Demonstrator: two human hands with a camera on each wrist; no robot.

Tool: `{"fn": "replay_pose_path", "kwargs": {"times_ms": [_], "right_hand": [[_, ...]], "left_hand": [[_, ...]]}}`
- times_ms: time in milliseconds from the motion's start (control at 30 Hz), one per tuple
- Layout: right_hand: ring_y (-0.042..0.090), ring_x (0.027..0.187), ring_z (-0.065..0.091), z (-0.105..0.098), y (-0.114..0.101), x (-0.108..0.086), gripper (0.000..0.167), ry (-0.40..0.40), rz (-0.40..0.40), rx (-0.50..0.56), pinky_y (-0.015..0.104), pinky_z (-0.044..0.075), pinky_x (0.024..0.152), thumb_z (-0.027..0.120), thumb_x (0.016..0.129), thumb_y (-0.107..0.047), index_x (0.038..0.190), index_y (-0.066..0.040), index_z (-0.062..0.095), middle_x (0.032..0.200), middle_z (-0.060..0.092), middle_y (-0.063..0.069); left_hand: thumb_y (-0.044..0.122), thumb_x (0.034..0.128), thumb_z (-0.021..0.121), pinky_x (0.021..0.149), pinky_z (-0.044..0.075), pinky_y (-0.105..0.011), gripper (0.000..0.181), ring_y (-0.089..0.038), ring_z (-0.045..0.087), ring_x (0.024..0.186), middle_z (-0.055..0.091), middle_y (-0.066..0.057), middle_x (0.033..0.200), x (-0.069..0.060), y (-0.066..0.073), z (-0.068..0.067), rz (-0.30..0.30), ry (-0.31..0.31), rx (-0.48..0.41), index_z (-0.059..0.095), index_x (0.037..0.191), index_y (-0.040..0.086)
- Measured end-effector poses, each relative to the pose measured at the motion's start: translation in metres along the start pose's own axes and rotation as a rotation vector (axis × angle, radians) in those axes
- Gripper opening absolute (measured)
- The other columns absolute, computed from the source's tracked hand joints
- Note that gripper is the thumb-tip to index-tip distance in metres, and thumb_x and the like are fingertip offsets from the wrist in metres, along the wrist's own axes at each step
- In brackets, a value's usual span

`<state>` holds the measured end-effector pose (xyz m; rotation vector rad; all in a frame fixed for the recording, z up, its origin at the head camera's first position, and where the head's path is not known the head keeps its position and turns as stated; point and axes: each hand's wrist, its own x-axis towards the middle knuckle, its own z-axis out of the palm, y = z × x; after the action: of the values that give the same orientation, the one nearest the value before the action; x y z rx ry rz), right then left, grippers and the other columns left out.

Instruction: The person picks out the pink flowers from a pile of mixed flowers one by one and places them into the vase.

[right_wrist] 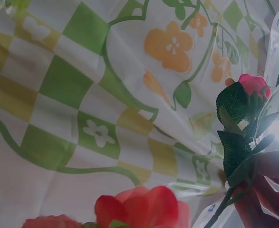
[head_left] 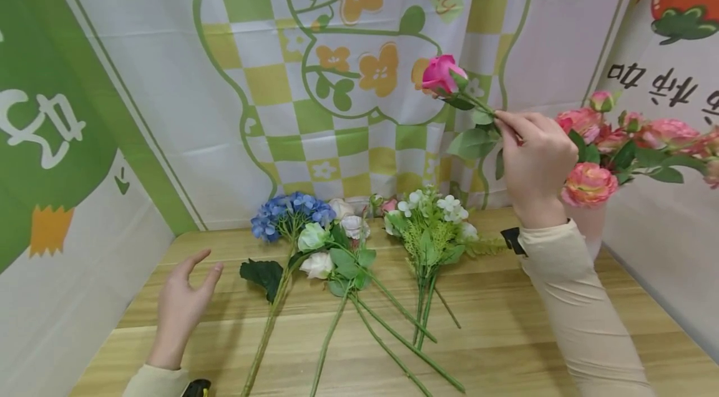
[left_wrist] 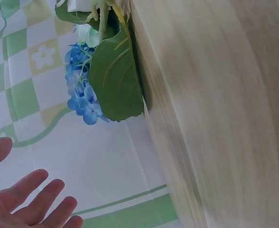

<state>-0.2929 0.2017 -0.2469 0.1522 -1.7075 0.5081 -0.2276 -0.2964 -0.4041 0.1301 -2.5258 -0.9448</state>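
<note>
My right hand [head_left: 537, 160] pinches the stem of a pink rose [head_left: 442, 75], held up in front of the curtain with its bloom toward the left. In the right wrist view the rose [right_wrist: 254, 86] shows its dark green leaves above the fingers [right_wrist: 267, 194]. To the left, my left hand [head_left: 184, 303] hovers over the table with thumb and fingers spread, holding nothing. Nearest to it lies a blue hydrangea [head_left: 293, 215] with one broad leaf [left_wrist: 115, 78]. White roses [head_left: 317, 265] and a bunch of small white flowers with greenery [head_left: 429, 235] lie beside it, stems toward me.
A pink vase [head_left: 590, 222] with coral-pink flowers [head_left: 590, 185] stands at the right, close to my right wrist. The wooden table [head_left: 505, 347] meets a checked curtain [head_left: 348, 147] at the back. Printed cloth walls [head_left: 674, 210] rise at both sides.
</note>
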Motion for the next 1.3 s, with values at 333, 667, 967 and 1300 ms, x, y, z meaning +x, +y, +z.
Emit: {"fn": "replay_pose_path", "kwargs": {"times_ms": [333, 667, 967, 1300], "right_hand": [[0.034, 0.073, 0.067, -0.004, 0.009, -0.001, 0.022, 0.042, 0.059, -0.024, 0.046, 0.048, 0.061, 0.066, 0.089, -0.027, 0.094, -0.009, 0.077, 0.087, 0.073, 0.013], [0.036, 0.075, 0.066, -0.005, 0.016, -0.006, 0.023, 0.003, 0.094, -0.069, 0.049, 0.048, 0.064, 0.065, 0.09, -0.027, 0.094, -0.008, 0.077, 0.089, 0.073, 0.013], [0.034, 0.077, 0.065, -0.011, 0.039, -0.019, 0.021, -0.025, 0.152, -0.128, 0.048, 0.048, 0.066, 0.063, 0.09, -0.023, 0.095, -0.006, 0.076, 0.09, 0.072, 0.015], [0.037, 0.077, 0.063, -0.027, 0.054, -0.027, 0.025, -0.084, 0.165, -0.142, 0.051, 0.048, 0.069, 0.06, 0.09, -0.024, 0.097, -0.006, 0.075, 0.089, 0.071, 0.017]], "left_hand": [[0.036, 0.0964, 0.053, 0.099, 0.031, -0.064, 0.053, -0.051, 0.039, 0.125, 0.045, -0.03, 0.137, -0.001, -0.004, 0.003, 0.02, 0.015, -0.011, 0.049, 0.134, -0.001], [0.035, 0.0967, 0.052, 0.098, 0.03, -0.065, 0.053, -0.052, 0.039, 0.124, 0.046, -0.031, 0.136, 0.0, -0.004, 0.002, 0.032, 0.018, -0.006, 0.049, 0.134, -0.002], [0.033, 0.0966, 0.053, 0.099, 0.029, -0.066, 0.052, -0.053, 0.038, 0.124, 0.045, -0.031, 0.136, -0.002, -0.004, 0.002, 0.031, 0.006, 0.0, 0.049, 0.133, -0.003], [0.033, 0.0964, 0.054, 0.097, 0.029, -0.066, 0.051, -0.053, 0.039, 0.122, 0.045, -0.033, 0.135, 0.0, -0.006, 0.006, 0.039, 0.008, 0.015, 0.05, 0.132, -0.003]]}}
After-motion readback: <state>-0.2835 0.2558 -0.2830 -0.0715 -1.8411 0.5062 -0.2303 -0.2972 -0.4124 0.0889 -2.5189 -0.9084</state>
